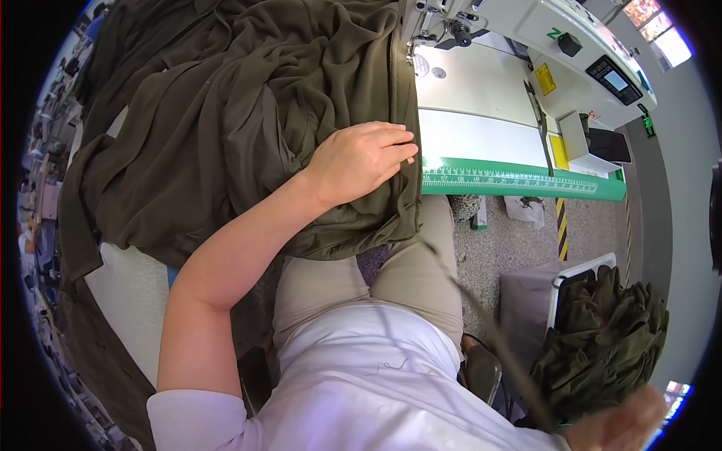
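A left hand (361, 159) lies flat, fingers together, pinning olive-green fabric (241, 113) at the sewing table's (481, 131) front edge, holding the seam steady below the sewing machine (526, 37). The right hand (628, 425), low and blurred, pinches a thin fabric strip (489, 331) beside a bin (541, 293).

Dark olive-green draped fabric (226, 113); white sewing machine (541, 45) with black control panel (613, 79) and yellow label (545, 79); white bench top (474, 113) edged by a green ruler strip (519, 184) with white markings; beige trousers (414, 270); white shirt (376, 383); grey bin (526, 297) of olive-green pieces (602, 346).
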A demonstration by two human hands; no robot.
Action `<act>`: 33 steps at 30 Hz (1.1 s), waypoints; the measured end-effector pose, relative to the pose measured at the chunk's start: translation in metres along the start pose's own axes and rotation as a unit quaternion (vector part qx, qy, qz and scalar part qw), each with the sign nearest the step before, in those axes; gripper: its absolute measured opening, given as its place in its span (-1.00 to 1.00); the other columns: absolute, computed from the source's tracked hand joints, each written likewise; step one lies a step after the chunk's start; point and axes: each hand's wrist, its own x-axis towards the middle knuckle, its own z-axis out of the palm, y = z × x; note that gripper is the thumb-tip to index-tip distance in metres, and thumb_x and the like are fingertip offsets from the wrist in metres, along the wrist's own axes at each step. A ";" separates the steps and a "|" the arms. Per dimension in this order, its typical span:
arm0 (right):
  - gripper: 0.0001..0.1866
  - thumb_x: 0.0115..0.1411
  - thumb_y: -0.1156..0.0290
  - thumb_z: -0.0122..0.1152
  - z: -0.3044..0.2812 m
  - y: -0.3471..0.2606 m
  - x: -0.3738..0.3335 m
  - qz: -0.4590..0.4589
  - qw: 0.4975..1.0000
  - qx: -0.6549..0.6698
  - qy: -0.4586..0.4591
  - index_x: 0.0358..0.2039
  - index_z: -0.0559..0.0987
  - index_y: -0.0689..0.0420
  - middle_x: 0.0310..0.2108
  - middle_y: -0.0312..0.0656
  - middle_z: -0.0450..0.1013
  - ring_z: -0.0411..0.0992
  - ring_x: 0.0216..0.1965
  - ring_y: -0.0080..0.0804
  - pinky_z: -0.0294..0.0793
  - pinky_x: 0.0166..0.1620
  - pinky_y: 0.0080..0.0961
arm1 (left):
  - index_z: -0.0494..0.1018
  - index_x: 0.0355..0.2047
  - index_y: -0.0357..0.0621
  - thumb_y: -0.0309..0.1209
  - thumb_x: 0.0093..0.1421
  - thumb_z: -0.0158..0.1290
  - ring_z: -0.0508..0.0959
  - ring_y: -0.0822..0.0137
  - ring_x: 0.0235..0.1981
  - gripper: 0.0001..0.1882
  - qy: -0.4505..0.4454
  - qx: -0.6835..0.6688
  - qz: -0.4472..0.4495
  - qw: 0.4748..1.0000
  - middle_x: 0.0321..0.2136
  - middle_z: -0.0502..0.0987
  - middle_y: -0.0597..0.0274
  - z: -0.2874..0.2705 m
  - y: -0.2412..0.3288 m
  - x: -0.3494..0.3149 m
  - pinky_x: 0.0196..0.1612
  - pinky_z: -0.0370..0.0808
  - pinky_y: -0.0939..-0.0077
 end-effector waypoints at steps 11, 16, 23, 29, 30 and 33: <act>-0.38 -0.02 0.63 0.39 0.231 0.244 0.137 -0.266 0.857 -0.383 -0.219 0.12 0.52 0.13 0.01 -0.13 0.43 0.41 0.06 -0.09 0.41 0.17 -0.25 | 0.63 -0.18 -0.18 -0.52 0.11 0.23 0.68 0.16 -0.17 -0.77 0.056 -0.069 -0.027 0.996 -0.18 0.68 0.17 -0.003 -0.003 0.001 -0.11 0.64 0.34; -0.33 -0.13 0.58 0.44 0.264 0.248 0.156 -0.292 0.853 -0.376 -0.215 0.10 0.53 0.09 -0.02 -0.12 0.42 0.36 0.04 -0.03 0.35 0.16 -0.15 | 0.62 -0.15 -0.21 -0.55 0.14 0.21 0.69 0.14 -0.23 -0.76 0.062 -0.194 -0.104 0.974 -0.24 0.69 0.14 -0.005 -0.007 0.003 -0.15 0.64 0.33; -0.49 -0.21 0.58 0.42 0.281 0.269 0.170 -0.397 0.853 -0.308 -0.141 -0.12 0.64 0.14 -0.17 -0.16 0.47 0.46 -0.20 -0.17 0.49 -0.09 -0.28 | 0.63 -0.17 -0.20 -0.58 0.09 0.22 0.68 0.15 -0.29 -0.74 0.082 -0.207 -0.111 0.969 -0.27 0.68 0.18 -0.007 -0.004 0.003 -0.19 0.63 0.36; -0.63 -0.25 0.61 0.36 0.281 0.266 0.163 -0.415 0.857 -0.288 -0.098 -0.30 0.67 0.17 -0.24 -0.22 0.56 0.51 -0.26 -0.21 0.53 -0.20 -0.33 | 0.65 -0.21 -0.13 -0.58 0.02 0.23 0.67 0.19 -0.31 -0.72 0.089 -0.126 0.000 0.988 -0.27 0.68 0.21 -0.009 -0.003 0.005 -0.22 0.63 0.38; -0.64 -0.25 0.62 0.35 0.281 0.265 0.164 -0.412 0.863 -0.282 -0.083 -0.31 0.66 0.18 -0.23 -0.23 0.58 0.52 -0.23 -0.21 0.54 -0.19 -0.33 | 0.66 -0.21 -0.12 -0.57 0.01 0.24 0.67 0.20 -0.32 -0.72 0.086 -0.126 0.005 0.988 -0.27 0.68 0.22 -0.008 -0.002 0.006 -0.23 0.62 0.38; -0.66 -0.24 0.63 0.34 0.282 0.266 0.167 -0.425 0.856 -0.276 -0.103 -0.33 0.65 0.19 -0.20 -0.21 0.60 0.55 -0.17 -0.20 0.57 -0.15 -0.32 | 0.64 -0.23 -0.14 -0.55 0.00 0.25 0.68 0.17 -0.28 -0.74 0.059 -0.137 0.000 0.989 -0.25 0.67 0.19 -0.012 0.002 0.011 -0.21 0.62 0.35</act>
